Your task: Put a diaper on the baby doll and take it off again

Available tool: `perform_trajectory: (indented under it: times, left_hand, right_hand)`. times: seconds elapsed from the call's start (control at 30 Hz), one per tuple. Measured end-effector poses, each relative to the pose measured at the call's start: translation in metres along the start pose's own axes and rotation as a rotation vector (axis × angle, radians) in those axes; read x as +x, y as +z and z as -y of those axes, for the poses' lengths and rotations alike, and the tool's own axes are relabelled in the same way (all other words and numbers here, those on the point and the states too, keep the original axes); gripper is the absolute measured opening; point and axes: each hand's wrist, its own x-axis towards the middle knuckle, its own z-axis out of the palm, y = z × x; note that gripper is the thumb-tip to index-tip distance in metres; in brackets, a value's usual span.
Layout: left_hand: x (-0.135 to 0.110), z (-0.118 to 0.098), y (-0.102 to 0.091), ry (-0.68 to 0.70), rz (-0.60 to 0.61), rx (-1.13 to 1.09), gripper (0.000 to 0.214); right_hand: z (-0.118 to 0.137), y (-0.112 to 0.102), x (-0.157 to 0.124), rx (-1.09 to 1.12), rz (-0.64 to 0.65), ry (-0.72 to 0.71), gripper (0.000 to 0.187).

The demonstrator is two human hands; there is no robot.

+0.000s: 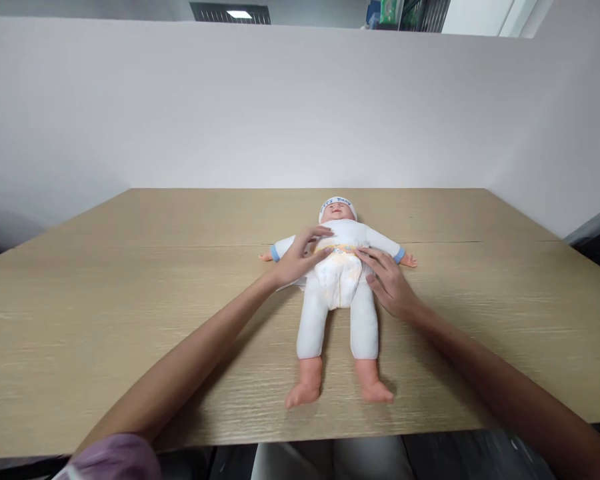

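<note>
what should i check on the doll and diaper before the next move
1. Doll on its back on the table: ok
2. Diaper front up over the doll's lower belly: ok
3. Left hand and right hand at opposite ends of the waistband: ok
4. White flap by the left wrist tucked in: not ok, it sticks out past the hip
5. Side fasteners closed: cannot tell, the hands cover the sides
</note>
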Motion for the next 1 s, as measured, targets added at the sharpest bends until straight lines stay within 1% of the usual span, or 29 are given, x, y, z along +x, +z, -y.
perform_trajectory:
  times: [0.07, 0.13, 0.17, 0.23, 0.33, 0.4, 0.47, 0.5, 0.57, 0.63, 0.7, 0.77, 0.8, 0.83, 0.9, 0.93, 1.0]
  left_hand:
    - [-0.024, 0.013, -0.008, -0.039, -0.069, 0.083, 0.039]
    - [-0.045, 0.025, -0.019, -0.075, -0.109, 0.176, 0.037]
    - [-0.053, 0.03, -0.024, -0.082, -0.105, 0.216, 0.035]
    - [-0.063, 0.037, -0.032, -0.072, -0.06, 0.29, 0.033]
    - [-0.066, 0.039, -0.037, -0.069, 0.002, 0.408, 0.035]
    - [-0.067, 0.037, -0.036, -0.095, 0.023, 0.49, 0.036]
    - [-0.068, 0.034, -0.033, -0.138, 0.037, 0.558, 0.035]
    - [-0.07, 0.034, -0.032, -0.169, 0.043, 0.58, 0.035]
    - [-0.072, 0.033, -0.031, -0.232, 0.051, 0.586, 0.035]
    - [-0.074, 0.034, -0.033, -0.279, 0.066, 0.542, 0.036]
    - [-0.073, 0.032, -0.038, -0.328, 0.103, 0.45, 0.038]
    - [-0.068, 0.028, -0.045, -0.396, 0.149, 0.292, 0.045]
    - [-0.065, 0.025, -0.048, -0.426, 0.153, 0.197, 0.049]
    - [-0.061, 0.021, -0.051, -0.446, 0.136, 0.102, 0.053]
    - [-0.049, 0.01, -0.054, -0.449, 0.049, -0.045, 0.057]
    - [-0.043, 0.005, -0.052, -0.441, 0.002, -0.09, 0.057]
    - [-0.028, -0.006, -0.044, -0.426, -0.04, -0.139, 0.057]
  right_hand:
    - [0.003, -0.003, 0.002, -0.016, -0.011, 0.012, 0.052]
    - [0.01, -0.006, 0.006, -0.031, -0.041, 0.033, 0.049]
    - [0.014, -0.008, 0.009, -0.036, -0.066, 0.041, 0.045]
    - [0.023, -0.01, 0.02, -0.042, -0.114, 0.039, 0.037]
    - [0.038, -0.009, 0.045, -0.051, -0.137, 0.013, 0.024]
    - [0.048, -0.005, 0.064, -0.057, -0.107, 0.009, 0.016]
    - [0.055, 0.002, 0.083, -0.052, -0.049, 0.042, 0.008]
    - [0.057, 0.005, 0.09, -0.048, -0.009, 0.074, 0.009]
    - [0.059, 0.011, 0.102, -0.051, 0.07, 0.152, 0.019]
    - [0.06, 0.015, 0.107, -0.073, 0.123, 0.214, 0.027]
    - [0.059, 0.017, 0.109, -0.095, 0.141, 0.236, 0.031]
    - [0.058, 0.016, 0.109, -0.096, 0.146, 0.238, 0.031]
    - [0.058, 0.015, 0.108, -0.088, 0.153, 0.236, 0.031]
    - [0.058, 0.014, 0.108, -0.078, 0.162, 0.236, 0.03]
    - [0.058, 0.013, 0.107, -0.058, 0.186, 0.239, 0.029]
    - [0.058, 0.012, 0.107, -0.053, 0.197, 0.239, 0.028]
    - [0.058, 0.011, 0.107, -0.055, 0.212, 0.235, 0.027]
